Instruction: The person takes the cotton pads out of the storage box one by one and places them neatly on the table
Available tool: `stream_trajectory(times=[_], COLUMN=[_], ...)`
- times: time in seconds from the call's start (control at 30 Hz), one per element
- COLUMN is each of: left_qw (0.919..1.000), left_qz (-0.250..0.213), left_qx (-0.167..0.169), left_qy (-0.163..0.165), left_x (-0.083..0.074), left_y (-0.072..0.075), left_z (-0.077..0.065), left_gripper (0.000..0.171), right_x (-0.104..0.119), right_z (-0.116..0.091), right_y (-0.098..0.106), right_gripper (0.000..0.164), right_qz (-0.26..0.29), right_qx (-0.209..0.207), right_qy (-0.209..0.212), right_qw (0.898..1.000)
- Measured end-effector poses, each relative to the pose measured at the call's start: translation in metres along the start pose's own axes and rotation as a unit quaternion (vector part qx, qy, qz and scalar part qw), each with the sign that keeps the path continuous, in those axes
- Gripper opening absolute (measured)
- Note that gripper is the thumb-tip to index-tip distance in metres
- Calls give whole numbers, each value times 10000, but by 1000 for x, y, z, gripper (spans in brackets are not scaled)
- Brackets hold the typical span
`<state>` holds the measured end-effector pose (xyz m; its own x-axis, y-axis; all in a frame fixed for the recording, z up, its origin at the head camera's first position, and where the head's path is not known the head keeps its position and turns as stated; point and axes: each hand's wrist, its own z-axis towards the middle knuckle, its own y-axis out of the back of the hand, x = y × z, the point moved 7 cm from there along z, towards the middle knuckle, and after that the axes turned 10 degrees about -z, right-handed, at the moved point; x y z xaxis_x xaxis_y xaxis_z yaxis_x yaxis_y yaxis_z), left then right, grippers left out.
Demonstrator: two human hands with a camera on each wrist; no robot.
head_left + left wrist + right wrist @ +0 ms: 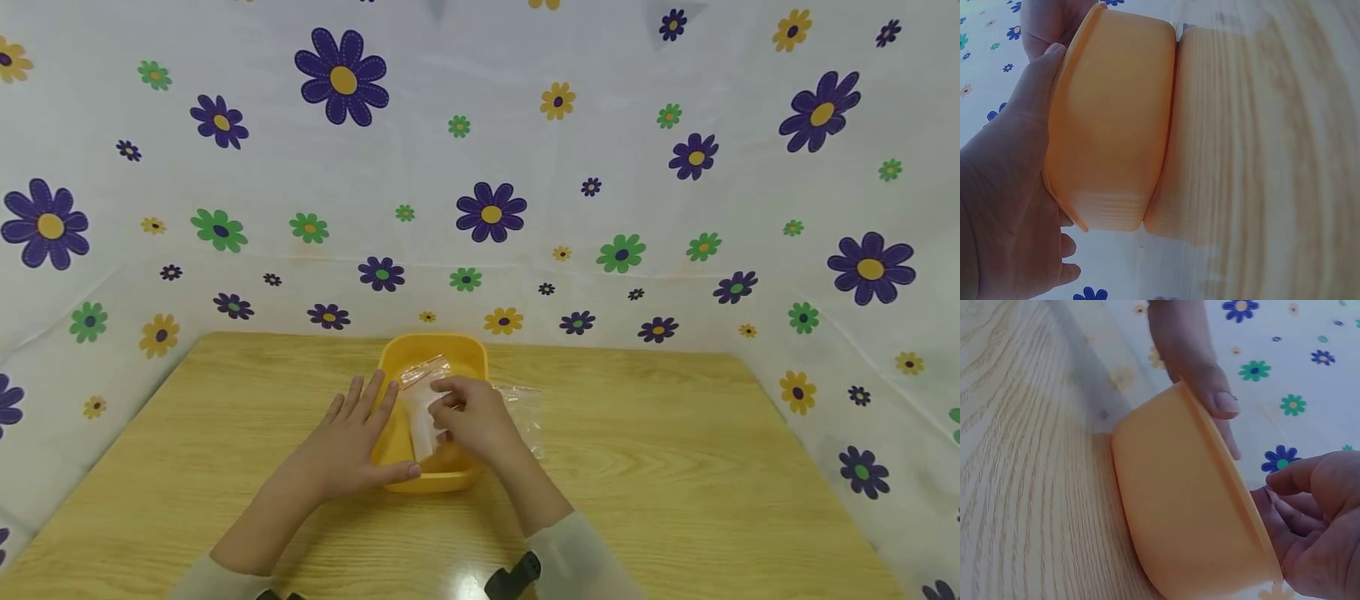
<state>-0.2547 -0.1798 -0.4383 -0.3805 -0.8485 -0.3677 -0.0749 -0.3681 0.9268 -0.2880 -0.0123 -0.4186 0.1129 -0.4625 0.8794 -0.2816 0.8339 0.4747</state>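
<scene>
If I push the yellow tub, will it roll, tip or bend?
The yellow tub probably won't roll: its base sits flat on the table. With that broad base, it'd likely slide before tipping. Its thin-looking rim suggests slight bendiness.

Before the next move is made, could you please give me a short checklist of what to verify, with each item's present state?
1. Yellow tub upright on the table: ok.
2. Left hand touching the tub's rim, fingers straight: ok.
3. Plastic packet lying inside the tub: ok.
4. Right hand over the tub, at the packet: ok.
5. Right hand gripping the packet: cannot tell.
6. Clear bag right of the tub in full view: not ok, the right hand partly covers it.
</scene>
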Motion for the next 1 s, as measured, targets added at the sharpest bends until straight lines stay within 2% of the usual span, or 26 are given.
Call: stream_trajectory(times=[0.17,0.43,0.73,1.0], left_qw=[9999,9997,9997,9999], left_qz=[-124,-217,-180,-165], left_qx=[15,16,12,-32], left_qy=[76,69,135,34], left_x=[1,-1,1,2], left_y=[2,3,-2,-1], left_z=[-1,-2,-2,-2], left_gripper=[117,116,116,115], right_x=[-9,-25,-33,-39], right_z=[-1,-9,-12,-15], right_y=[12,33,47,65], right_gripper=[34,38,39,36], right_qz=[1047,2105,2399,2350], right_qx=[-195,-342,-353,-552], right_qy=[-95,-285,-144,-367], right_qw=[9943,9766,9701,9697])
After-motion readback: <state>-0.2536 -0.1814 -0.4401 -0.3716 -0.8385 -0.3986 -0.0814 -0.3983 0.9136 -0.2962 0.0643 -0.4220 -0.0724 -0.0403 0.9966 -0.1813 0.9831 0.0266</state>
